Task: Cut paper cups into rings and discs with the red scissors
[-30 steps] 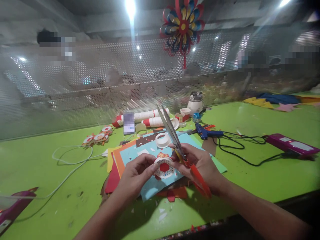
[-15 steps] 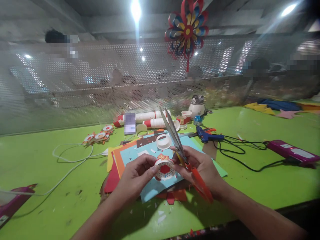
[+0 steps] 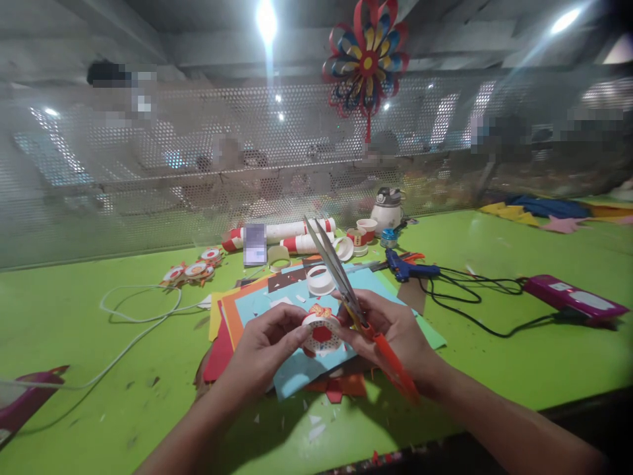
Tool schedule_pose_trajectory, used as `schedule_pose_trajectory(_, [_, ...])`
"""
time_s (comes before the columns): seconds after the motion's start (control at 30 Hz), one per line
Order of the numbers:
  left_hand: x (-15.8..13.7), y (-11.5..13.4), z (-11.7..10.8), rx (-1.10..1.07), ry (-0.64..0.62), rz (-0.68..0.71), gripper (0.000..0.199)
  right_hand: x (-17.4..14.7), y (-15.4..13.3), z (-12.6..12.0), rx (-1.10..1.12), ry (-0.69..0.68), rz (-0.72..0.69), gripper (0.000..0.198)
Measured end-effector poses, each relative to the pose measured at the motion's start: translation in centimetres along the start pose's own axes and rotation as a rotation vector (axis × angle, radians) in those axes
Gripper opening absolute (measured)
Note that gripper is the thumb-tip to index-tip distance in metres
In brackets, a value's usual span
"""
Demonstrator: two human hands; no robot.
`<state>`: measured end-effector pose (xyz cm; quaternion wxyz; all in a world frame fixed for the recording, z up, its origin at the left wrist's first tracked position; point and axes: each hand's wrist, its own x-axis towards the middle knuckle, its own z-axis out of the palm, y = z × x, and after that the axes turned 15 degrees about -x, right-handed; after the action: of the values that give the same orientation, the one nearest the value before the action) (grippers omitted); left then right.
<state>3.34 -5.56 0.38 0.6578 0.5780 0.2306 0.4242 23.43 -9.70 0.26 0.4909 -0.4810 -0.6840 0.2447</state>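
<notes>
Between both hands is a cut-down paper cup (image 3: 322,334) with a dotted surface, a red centre and an orange-red ornament on its upper rim. My left hand (image 3: 270,336) is closed, pinching the cup's left edge between thumb and fingers. My right hand (image 3: 393,330) is closed round a pair of scissors (image 3: 341,270), blades pointing up and left, orange handles hanging below the palm. Its fingertips also touch the cup's right side. Beneath lie stacked coloured paper sheets (image 3: 297,382), light blue on top. A white paper ring (image 3: 320,281) rests just beyond the cup.
A blue glue gun (image 3: 408,266) with a black cable to a purple power strip (image 3: 576,297) lies right. Stacked paper cups (image 3: 306,245), a phone (image 3: 255,245) and a white bottle (image 3: 386,212) stand behind. Small decorated paper pieces (image 3: 192,267) sit left. A perforated screen (image 3: 198,158) borders the table.
The scissors' blades lean slightly further left. The hands and the cup stay almost in place, while the whole view has shifted a little.
</notes>
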Motion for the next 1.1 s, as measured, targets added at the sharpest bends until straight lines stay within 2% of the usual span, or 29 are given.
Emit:
schedule_pose_trajectory(0.1, [0.1, -0.1, 0.2, 0.056, 0.037, 0.052, 0.020, 0.0, -0.5, 0.1, 0.004, 0.008, 0.000, 0.035])
schedule_pose_trajectory(0.17, [-0.1, -0.3, 0.6, 0.143, 0.075, 0.134, 0.024, 0.0, -0.7, 0.3, 0.015, 0.024, -0.005, 0.033])
schedule_pose_trajectory(0.3, [-0.8, -1.5, 1.3, 0.418, 0.065, 0.363, 0.041, 0.0, -0.6, 0.6, 0.042, 0.069, 0.006, 0.034])
schedule_pose_trajectory(0.37, [-1.0, -2.1, 1.4, 0.551, 0.049, 0.429, 0.051, 0.0, -0.4, 0.8, 0.047, 0.087, 0.020, 0.035])
schedule_pose_trajectory(0.5, [-1.1, -2.6, 1.5, 0.708, 0.068, 0.507, 0.060, -0.1, -0.2, 1.0, 0.045, 0.104, 0.013, 0.037])
schedule_pose_trajectory(0.67, [-1.1, -2.5, 1.8, 0.806, 0.095, 0.514, 0.060, -0.4, -0.5, 1.7, 0.058, 0.065, 0.007, 0.035])
schedule_pose_trajectory(0.77, [-1.2, -2.4, 1.9, 0.798, 0.086, 0.521, 0.058, -0.5, -0.5, 2.0, 0.048, 0.038, 0.005, 0.036])
schedule_pose_trajectory(0.87, [-1.0, -2.0, 1.6, 0.702, 0.070, 0.459, 0.055, -0.5, -0.5, 1.7, 0.046, 0.010, 0.021, 0.034])
schedule_pose_trajectory(1.0, [-0.3, -0.4, 0.7, 0.371, 0.071, 0.329, 0.048, -0.1, -0.6, 0.1, -0.038, -0.079, 0.071, 0.035])
schedule_pose_trajectory(1.1, [0.0, 1.3, -0.5, 0.148, 0.074, 0.312, 0.046, 0.3, -0.9, -1.6, -0.176, -0.187, -0.025, 0.038])
